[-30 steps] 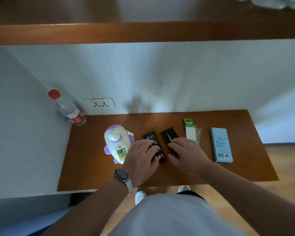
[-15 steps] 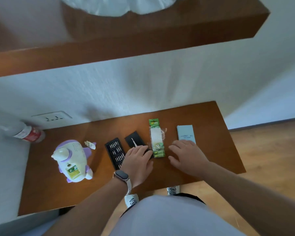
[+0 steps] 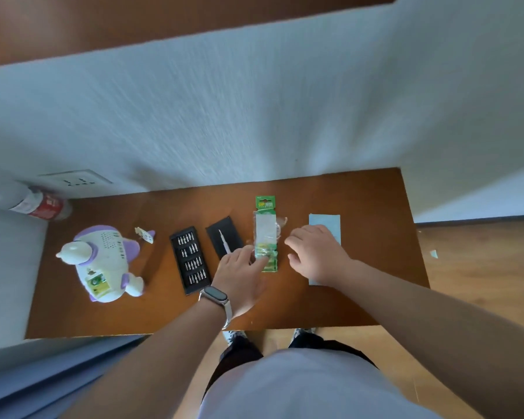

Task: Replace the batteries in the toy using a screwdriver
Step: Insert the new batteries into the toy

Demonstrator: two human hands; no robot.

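A white and purple toy [image 3: 103,261] lies on its side at the left of a brown table [image 3: 369,207], with no hand on it. Just right of it is a small loose tag [image 3: 146,235], then a black bit tray [image 3: 191,258], then a black case [image 3: 224,231] with a slim screwdriver [image 3: 224,244] lying in it. Right of the case is a green battery pack [image 3: 266,231], and right of that a pale blue box [image 3: 324,220].

A second ago both hands lay on the two black pieces. They have since shifted right. The left hand [image 3: 239,276], with a watch [image 3: 215,297] on its wrist, now has its fingers stretched out, the tips touching the near end of the battery pack; it grips nothing that can be seen. The right hand [image 3: 318,255] rests palm down over the blue box, fingers loosely bent and holding nothing. The screwdriver is untouched in its case.

This suggests the person is going for the new batteries first; the toy's battery cover looks not yet opened, so the task seems at an early stage.

At the far left, a bottle [image 3: 40,204] with a red label stands by the wall, near a wall socket [image 3: 73,181].
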